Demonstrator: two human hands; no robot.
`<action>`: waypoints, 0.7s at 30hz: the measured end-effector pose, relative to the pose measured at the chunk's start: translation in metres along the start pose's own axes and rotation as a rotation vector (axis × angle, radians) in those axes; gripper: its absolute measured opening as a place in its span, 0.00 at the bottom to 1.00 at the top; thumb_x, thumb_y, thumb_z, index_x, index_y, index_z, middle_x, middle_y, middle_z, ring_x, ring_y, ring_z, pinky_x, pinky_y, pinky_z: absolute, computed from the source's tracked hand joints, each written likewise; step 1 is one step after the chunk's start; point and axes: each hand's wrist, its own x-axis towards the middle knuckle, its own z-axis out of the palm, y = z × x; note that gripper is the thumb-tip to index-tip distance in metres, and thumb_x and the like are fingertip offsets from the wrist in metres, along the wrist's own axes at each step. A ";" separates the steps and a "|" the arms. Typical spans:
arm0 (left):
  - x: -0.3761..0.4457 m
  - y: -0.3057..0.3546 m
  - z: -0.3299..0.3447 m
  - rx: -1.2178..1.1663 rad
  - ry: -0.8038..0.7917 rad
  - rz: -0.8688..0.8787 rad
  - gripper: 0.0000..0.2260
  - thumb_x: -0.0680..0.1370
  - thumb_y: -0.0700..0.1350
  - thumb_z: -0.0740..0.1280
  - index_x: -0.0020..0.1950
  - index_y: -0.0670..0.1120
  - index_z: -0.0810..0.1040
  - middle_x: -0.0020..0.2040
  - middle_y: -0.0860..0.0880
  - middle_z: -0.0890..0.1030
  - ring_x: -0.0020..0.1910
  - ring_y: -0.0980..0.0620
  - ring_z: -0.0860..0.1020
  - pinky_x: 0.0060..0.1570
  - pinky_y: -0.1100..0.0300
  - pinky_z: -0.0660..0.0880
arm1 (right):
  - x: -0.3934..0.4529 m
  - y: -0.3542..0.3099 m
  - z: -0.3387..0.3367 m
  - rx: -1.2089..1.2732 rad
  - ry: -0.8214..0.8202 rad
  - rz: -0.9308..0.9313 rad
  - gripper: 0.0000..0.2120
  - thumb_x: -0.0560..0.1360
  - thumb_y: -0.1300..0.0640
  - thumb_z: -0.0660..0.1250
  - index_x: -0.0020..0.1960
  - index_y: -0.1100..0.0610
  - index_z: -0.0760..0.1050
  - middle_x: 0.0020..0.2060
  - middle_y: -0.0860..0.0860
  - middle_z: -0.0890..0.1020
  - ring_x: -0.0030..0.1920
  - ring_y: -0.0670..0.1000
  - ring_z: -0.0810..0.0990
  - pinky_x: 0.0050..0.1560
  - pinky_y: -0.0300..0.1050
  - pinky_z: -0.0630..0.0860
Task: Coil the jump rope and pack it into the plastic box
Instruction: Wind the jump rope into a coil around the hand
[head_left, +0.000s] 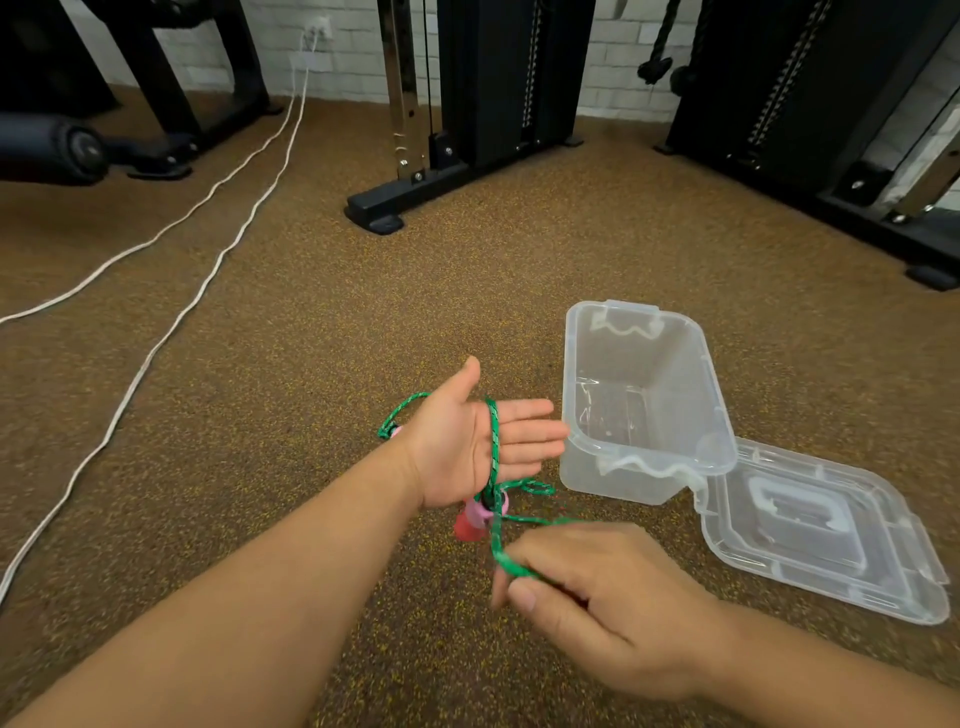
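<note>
One jump rope, one plastic box, one lid, two white cables, two hands.

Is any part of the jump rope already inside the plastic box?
No, the box holds nothing; the rope is looped around the left hand and pinched by the right hand.

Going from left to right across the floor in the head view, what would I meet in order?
White cables → left hand wrapped in the green jump rope → open plastic box → its lid lying flat on the floor.
</note>
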 end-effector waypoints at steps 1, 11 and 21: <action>-0.001 -0.001 0.000 0.037 -0.027 -0.023 0.41 0.75 0.69 0.41 0.65 0.38 0.73 0.62 0.38 0.79 0.61 0.43 0.77 0.63 0.51 0.70 | 0.002 -0.001 -0.007 0.028 0.034 -0.001 0.12 0.79 0.48 0.54 0.48 0.48 0.75 0.35 0.38 0.75 0.38 0.35 0.74 0.41 0.36 0.73; -0.014 -0.004 0.008 0.166 -0.394 -0.269 0.49 0.69 0.75 0.42 0.60 0.36 0.78 0.52 0.36 0.83 0.52 0.41 0.82 0.56 0.50 0.76 | 0.037 0.050 -0.046 0.160 0.383 0.234 0.09 0.77 0.49 0.58 0.43 0.46 0.75 0.26 0.47 0.73 0.28 0.43 0.70 0.31 0.34 0.65; -0.023 0.001 0.015 0.220 -0.618 -0.248 0.28 0.74 0.62 0.59 0.59 0.42 0.81 0.48 0.43 0.86 0.46 0.48 0.85 0.50 0.57 0.79 | 0.043 0.088 -0.014 0.363 0.385 0.415 0.12 0.79 0.53 0.60 0.37 0.47 0.74 0.27 0.35 0.76 0.31 0.37 0.71 0.39 0.39 0.68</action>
